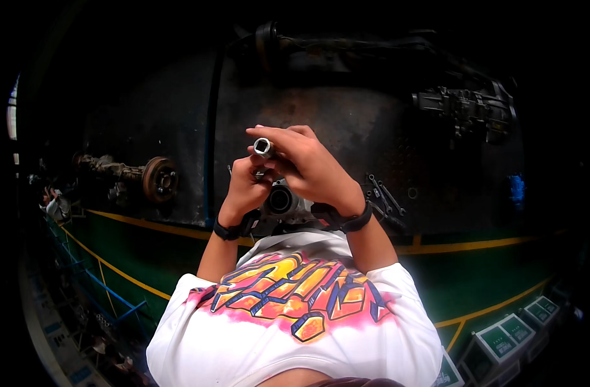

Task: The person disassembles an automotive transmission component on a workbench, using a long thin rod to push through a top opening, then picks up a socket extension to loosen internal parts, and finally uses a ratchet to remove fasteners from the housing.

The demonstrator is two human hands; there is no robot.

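Observation:
My right hand is closed around a silver metal socket, its round end with a square hole facing up beside my thumb and index finger. Just below and to the left, my left hand has its fingers curled in close to the right hand. A small shiny metal bit shows at its fingertips, but whether it belongs to the socket is hidden. Under both hands, near my body, stands a grey metal housing with a round dark bore, partly covered by my hands and wrists.
Several wrenches lie on the dark bench right of my hands, near a small ring. A gearbox sits far right, by a blue object. A rusty axle with brake drum is left. Green-topped boxes stand lower right.

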